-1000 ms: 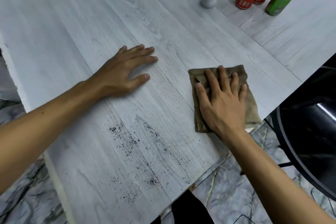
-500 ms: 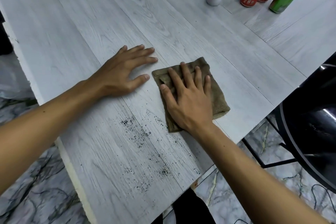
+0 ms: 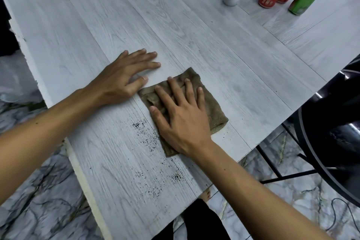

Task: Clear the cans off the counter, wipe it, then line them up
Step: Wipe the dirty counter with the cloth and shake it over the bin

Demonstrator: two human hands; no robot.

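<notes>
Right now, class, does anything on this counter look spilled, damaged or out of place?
Yes. Black specks lie scattered on the counter, just left of and nearer than the cloth under the right hand: unwiped grit. The counter's left edge also looks chipped.

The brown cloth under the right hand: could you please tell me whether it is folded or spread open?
Folded: the brown cloth shows overlapping layers near the thumb of the flat right hand.
</notes>
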